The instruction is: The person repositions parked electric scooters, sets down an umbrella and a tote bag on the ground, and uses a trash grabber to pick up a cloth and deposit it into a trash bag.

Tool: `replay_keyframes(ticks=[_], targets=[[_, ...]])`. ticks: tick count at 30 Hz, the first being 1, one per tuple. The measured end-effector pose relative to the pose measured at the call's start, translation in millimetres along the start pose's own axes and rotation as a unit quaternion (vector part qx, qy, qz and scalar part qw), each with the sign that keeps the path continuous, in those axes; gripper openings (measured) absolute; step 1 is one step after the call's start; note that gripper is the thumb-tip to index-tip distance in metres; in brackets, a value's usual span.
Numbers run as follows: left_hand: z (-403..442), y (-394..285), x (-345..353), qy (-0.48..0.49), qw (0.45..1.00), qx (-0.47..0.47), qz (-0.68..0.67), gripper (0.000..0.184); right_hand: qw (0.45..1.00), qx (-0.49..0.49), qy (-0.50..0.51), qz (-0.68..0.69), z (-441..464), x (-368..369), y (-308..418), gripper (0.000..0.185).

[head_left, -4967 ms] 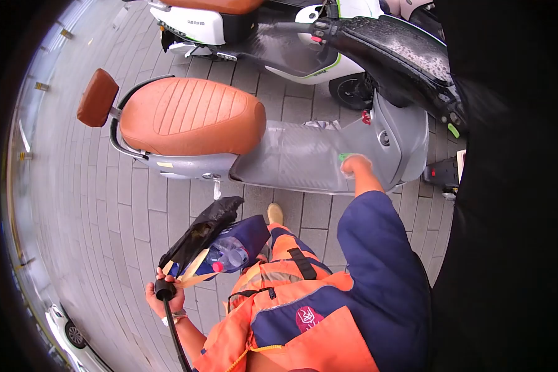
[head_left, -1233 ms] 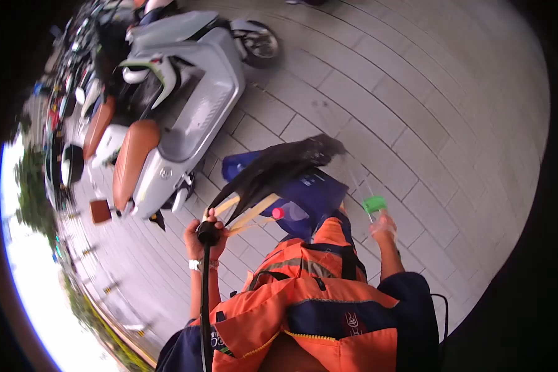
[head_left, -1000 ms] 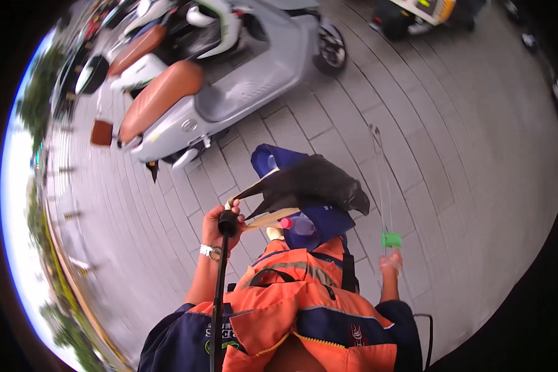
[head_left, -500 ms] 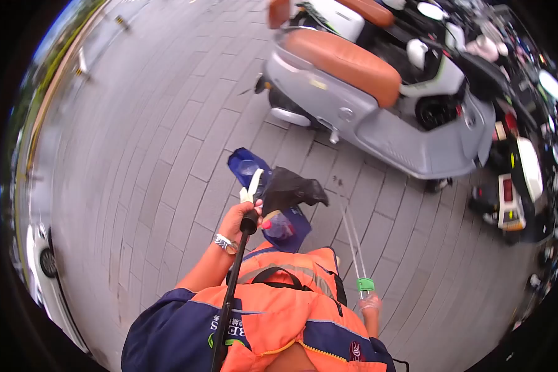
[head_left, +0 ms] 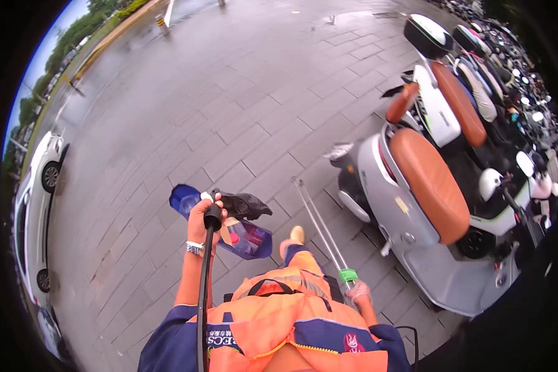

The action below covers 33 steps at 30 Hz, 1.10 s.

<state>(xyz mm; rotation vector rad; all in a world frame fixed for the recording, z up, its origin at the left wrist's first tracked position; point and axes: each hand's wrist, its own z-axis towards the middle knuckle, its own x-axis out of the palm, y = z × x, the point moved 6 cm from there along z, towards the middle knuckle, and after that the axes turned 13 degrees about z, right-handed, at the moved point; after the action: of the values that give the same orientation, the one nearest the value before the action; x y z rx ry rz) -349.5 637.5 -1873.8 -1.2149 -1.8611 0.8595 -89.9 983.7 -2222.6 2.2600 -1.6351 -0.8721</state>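
My left hand [head_left: 204, 222], with a watch on its wrist, is wrapped round a black pole [head_left: 204, 297] running back past my chest. Beyond it is a blue container [head_left: 257, 243], perhaps a dustpan or bag, with a red-capped plastic bottle [head_left: 235, 239] and other clear plastic inside. A black plastic bag [head_left: 247, 204] spreads out beside my fingers. How the container joins the pole is hidden by the hand. My right hand [head_left: 358, 291], seemingly in a thin clear glove, is closed on long metal tongs [head_left: 322, 230] with a green band; their tips point forward over the paving.
Parked scooters line the right, the nearest a grey one with a brown seat [head_left: 428, 186]. A white car [head_left: 40, 180] stands at the far left. Grey paving [head_left: 229, 111], wet in places, stretches ahead. Short striped posts [head_left: 162, 25] stand near the far kerb.
The view has swung, so the grey scooter now sits lower and further right, and more of the white car shows. My left hand and the blue container appear further left. Both hands keep their hold.
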Motion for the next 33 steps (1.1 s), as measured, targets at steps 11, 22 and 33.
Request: replay_keyframes(ticks=[11, 22, 33], targets=[[78, -36, 9, -0.010, 0.995, 0.002, -0.095, 0.028, 0.994, 0.097, 0.008, -0.042, 127, -47, 175, 0.046], [287, -102, 83, 0.091, 0.985, -0.113, -0.098, 0.038, 0.945, 0.250, -0.008, 0.212, 209, -46, 244, 0.035], [458, -140, 247, 0.251, 0.961, -0.106, 0.036, 0.039, 0.601, 0.230, -0.022, 0.765, 241, -89, 317, 0.021]])
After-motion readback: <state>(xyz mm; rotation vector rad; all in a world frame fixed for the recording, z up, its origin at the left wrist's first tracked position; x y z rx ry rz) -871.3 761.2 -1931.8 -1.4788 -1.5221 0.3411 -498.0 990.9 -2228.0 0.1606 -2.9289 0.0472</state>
